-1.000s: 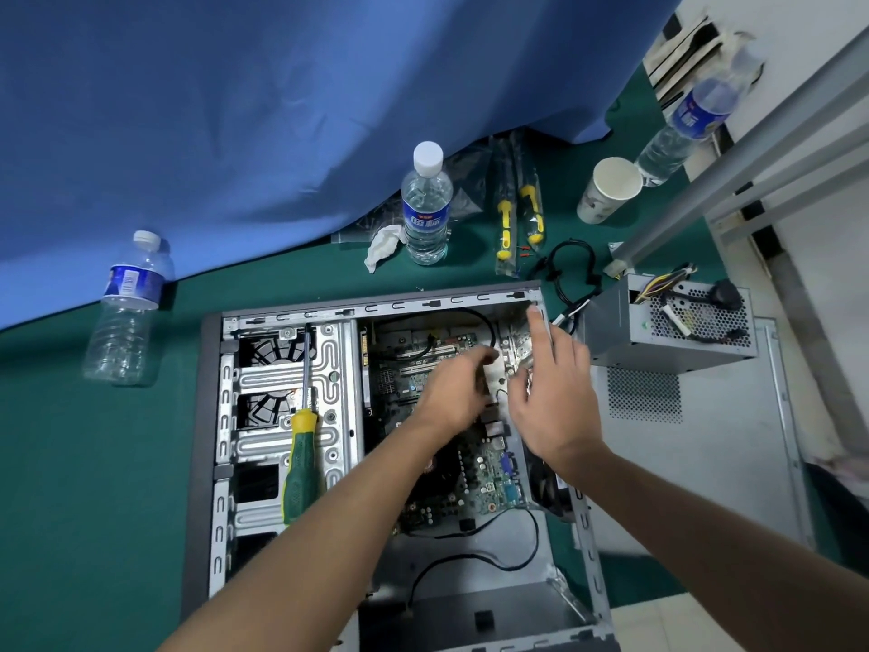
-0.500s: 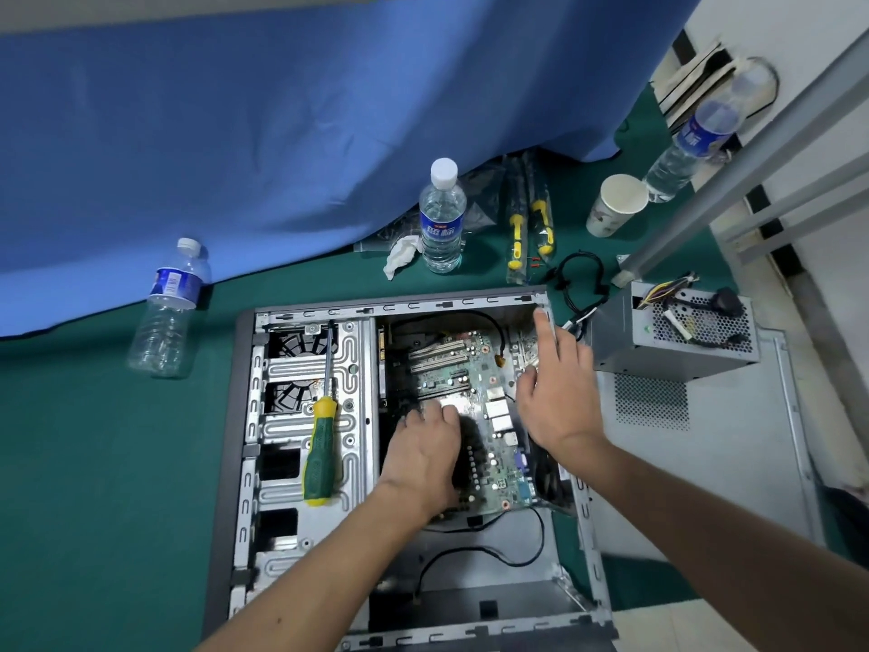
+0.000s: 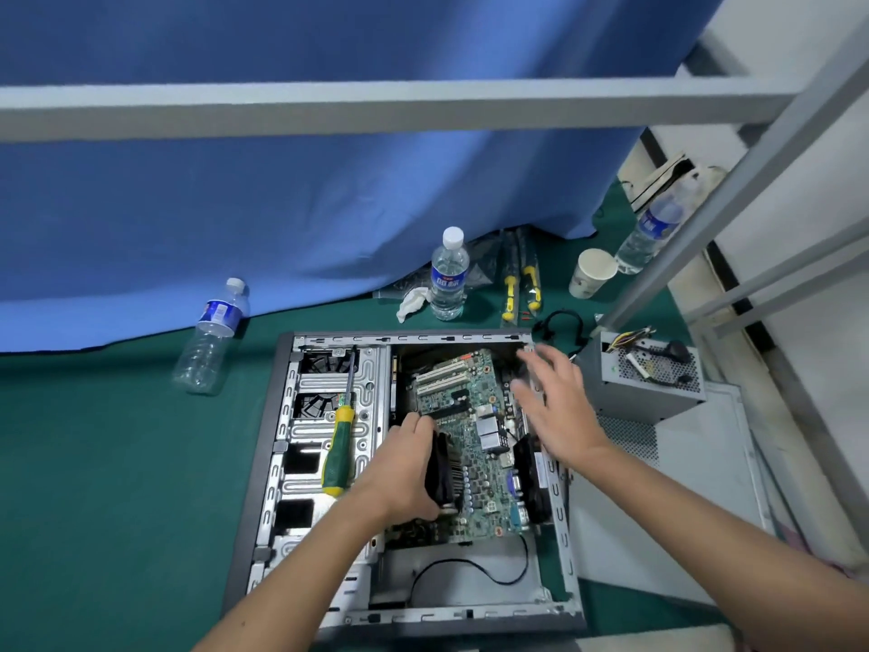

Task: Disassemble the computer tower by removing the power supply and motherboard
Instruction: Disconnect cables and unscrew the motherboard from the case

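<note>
1. Motherboard (image 3: 475,444) sits inside the open computer tower (image 3: 282,458), in its right-hand bay; its long axis runs from the near end of the case to the far end, with the white expansion slots at the far end.
2. Left hand (image 3: 404,472) is curled around the black cooler fan (image 3: 442,477) on the board's left edge, gripping it.
3. Right hand (image 3: 557,407) hovers with fingers spread and straight over the tower's far right corner; it is blurred, and whether it touches the rim cannot be told.
4. A green-handled screwdriver (image 3: 339,444) lies on the drive cage in the tower's left half, its shaft pointing to the far end.
5. Power supply (image 3: 651,381) stands outside, just beside the tower's far right corner, on the detached side panel (image 3: 682,501).
6. The tower lies flat on the green table (image 3: 94,463), its length running near to far.
7. Two water bottles (image 3: 449,275) (image 3: 211,336) stand toward the far edge.
</note>
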Demonstrator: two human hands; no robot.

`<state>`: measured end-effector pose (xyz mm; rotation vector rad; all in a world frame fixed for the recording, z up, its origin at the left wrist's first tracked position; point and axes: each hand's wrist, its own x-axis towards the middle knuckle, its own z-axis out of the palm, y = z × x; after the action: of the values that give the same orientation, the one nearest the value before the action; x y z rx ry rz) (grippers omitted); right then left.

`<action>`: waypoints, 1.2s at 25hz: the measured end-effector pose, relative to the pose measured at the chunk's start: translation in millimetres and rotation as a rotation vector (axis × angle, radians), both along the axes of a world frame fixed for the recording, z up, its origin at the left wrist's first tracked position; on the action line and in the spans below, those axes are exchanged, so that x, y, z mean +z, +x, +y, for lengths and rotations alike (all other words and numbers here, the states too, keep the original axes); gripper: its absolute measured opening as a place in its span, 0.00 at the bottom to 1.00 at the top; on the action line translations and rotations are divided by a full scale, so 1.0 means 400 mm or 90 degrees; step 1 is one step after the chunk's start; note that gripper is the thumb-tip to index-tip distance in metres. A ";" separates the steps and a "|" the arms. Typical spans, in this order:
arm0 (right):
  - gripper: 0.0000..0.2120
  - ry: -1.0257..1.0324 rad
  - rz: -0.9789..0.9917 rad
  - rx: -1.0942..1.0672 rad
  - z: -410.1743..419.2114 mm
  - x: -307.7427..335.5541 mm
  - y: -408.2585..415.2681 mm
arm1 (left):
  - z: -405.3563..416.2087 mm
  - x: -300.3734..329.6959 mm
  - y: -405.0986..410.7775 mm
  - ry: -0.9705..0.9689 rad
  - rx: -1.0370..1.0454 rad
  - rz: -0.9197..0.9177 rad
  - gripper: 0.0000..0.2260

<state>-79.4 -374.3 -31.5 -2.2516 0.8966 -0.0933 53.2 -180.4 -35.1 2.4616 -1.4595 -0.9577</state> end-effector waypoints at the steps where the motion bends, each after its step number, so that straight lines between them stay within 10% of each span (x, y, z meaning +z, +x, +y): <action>1: 0.32 0.015 0.038 0.090 0.003 0.025 -0.013 | 0.007 0.002 0.005 -0.010 -0.002 0.006 0.39; 5: 0.46 -0.056 0.257 0.307 0.054 0.066 -0.019 | 0.023 0.010 -0.006 -0.039 -0.030 0.028 0.44; 17: 0.35 -0.261 0.284 0.377 0.070 0.219 -0.039 | 0.065 0.093 -0.062 -0.165 0.063 0.220 0.37; 21: 0.25 -0.059 0.208 0.240 0.064 0.233 -0.039 | 0.082 0.112 -0.094 -0.180 0.108 0.254 0.36; 24: 0.12 -0.149 0.160 0.159 0.063 0.236 -0.008 | 0.096 0.115 -0.107 -0.179 0.126 0.267 0.36; 30: 0.17 -0.238 0.168 0.082 -0.002 0.245 0.054 | 0.113 0.107 -0.099 -0.181 0.154 0.270 0.36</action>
<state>-57.7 -375.3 66.4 -2.7113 0.9275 0.1072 13.4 -135.4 7.5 2.0166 -1.0491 -1.0543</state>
